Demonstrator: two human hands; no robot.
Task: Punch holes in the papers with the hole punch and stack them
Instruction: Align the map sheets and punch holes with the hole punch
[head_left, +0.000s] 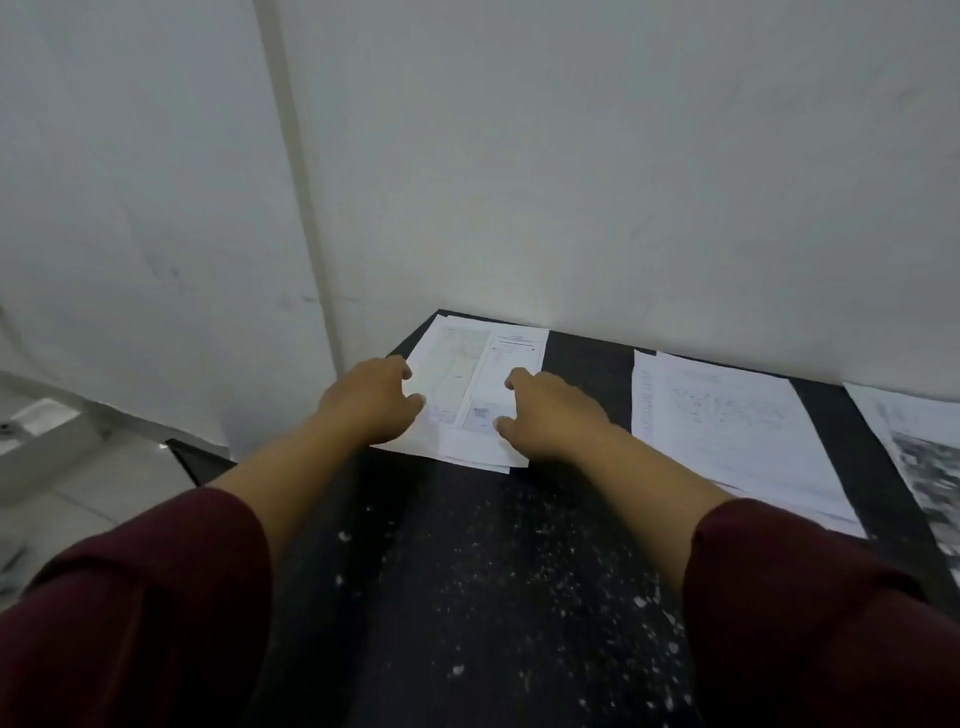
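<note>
Dark red sleeves reach over the speckled black table. Left hand and right hand, fingers loosely spread and holding nothing, flank the stack of papers at the table's far left corner, seemingly squaring it. Next, probably fetching a sheet from the middle pile; no hole punch is visible.

A: What colour is the tabletop?

B: Black, flecked all over with small white specks.

A: And the papers at the far left corner?

B: White, with faint grey print and a small bluish patch low on the top sheet. The middle pile is white with pale grey lines of text.

A: The sheet at the right edge?

B: White with a dark, mottled black-and-grey picture.

A: Sleeves?

B: Dark maroon, plain. The wall is plain grey-white.
</note>
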